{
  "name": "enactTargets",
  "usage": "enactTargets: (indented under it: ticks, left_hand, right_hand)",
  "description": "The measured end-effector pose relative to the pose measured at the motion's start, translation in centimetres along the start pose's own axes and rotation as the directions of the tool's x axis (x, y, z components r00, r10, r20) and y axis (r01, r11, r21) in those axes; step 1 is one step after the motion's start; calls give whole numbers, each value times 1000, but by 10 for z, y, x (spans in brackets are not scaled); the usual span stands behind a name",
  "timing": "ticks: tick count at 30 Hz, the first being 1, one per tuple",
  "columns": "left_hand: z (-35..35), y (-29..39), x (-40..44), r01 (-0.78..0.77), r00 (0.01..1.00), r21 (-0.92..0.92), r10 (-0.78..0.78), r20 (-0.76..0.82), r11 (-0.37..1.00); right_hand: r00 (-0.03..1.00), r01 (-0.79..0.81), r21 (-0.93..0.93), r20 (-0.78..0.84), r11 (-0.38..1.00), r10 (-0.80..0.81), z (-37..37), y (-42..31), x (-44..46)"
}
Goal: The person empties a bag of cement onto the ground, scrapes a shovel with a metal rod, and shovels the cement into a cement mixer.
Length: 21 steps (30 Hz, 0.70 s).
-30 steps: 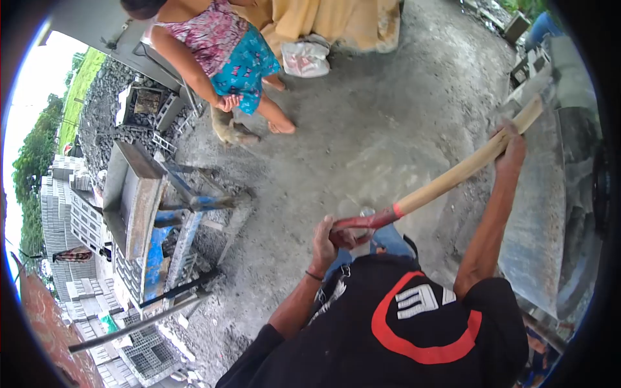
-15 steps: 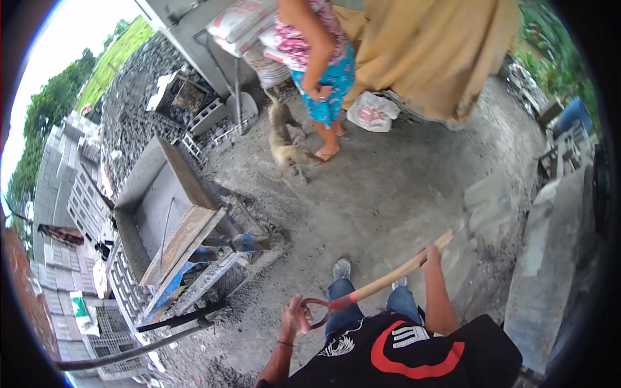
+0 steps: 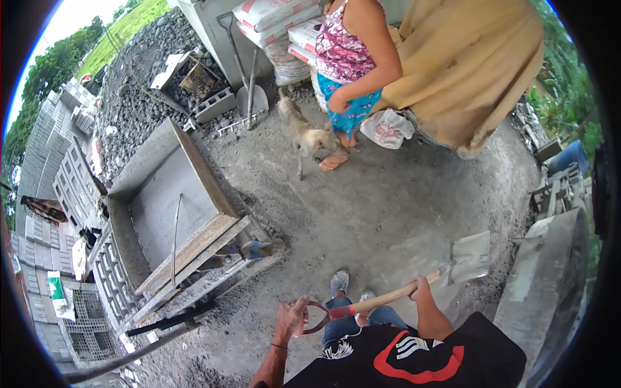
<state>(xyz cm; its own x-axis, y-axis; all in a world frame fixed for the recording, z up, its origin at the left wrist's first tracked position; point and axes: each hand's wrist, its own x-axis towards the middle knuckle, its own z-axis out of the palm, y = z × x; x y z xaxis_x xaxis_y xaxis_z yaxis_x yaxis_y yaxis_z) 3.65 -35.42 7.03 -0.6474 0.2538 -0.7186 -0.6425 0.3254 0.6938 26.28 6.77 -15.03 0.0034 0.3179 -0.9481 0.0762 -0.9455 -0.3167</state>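
A shovel with a wooden shaft, a red D-shaped handle and a flat metal blade lies slantwise across the front of my body. My left hand is closed around the red handle. Farther along, my right hand grips the wooden shaft near the blade. The blade is at the right, over the grey concrete floor, and looks bare. Whether it touches the floor I cannot tell. Both of my shoes show just beyond the shaft.
A person stands ahead beside a dog and a white bag. At left is a raised metal tray on a frame. A metal trough stands at right. Behind are stacked sacks and a tan tarp.
The view has swung, showing more floor and the tray. The shovel is lower in view and its blade now shows. The dog's head has turned toward the person's feet. Both hands keep their hold.
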Motion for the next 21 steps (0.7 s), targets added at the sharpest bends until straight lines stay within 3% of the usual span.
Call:
enactTargets:
  ticks: [5,8,10,12,13,14,16,17,18,19,21]
  left_hand:
    - [14,18,29,-21,998,20,20,55,1000]
    - [14,17,27,43,997,74,-48,67,996]
    - [7,-5,36,67,997,-76,-64,36,995]
    - [-9,-33,26,144,990,6,-144,-4,989]
    - [-22,-45,20,112,992,56,-109,-58,992]
    - [-34,-53,23,58,993,101,-48,-104,993]
    - [-62,-74,14,196,949,79,-169,-268,977]
    - [-69,-80,10,173,942,109,-132,-309,979]
    - [-83,-86,3,151,930,143,-91,-356,978]
    - [-125,-110,-2,111,916,284,13,-401,952]
    - [-134,-108,-3,165,885,355,21,-464,920]
  right_hand:
    - [999,36,-5,-40,999,-36,0,-14,3]
    - [973,229,183,-24,956,-228,-14,4,52]
    - [975,165,109,-171,980,-145,6,21,60]
    - [975,203,205,-136,957,-178,13,69,81]
    - [988,138,91,-87,986,-130,22,91,89]
    - [985,115,149,-142,982,-94,48,107,68]
    - [995,69,88,-74,994,-63,72,176,89]
    - [997,60,20,-58,998,-59,85,214,108]
    - [981,-64,66,-178,996,75,117,200,62]
    - [999,1,1,-49,1000,0,123,246,86]
    - [996,-65,-16,-55,998,64,151,257,69]
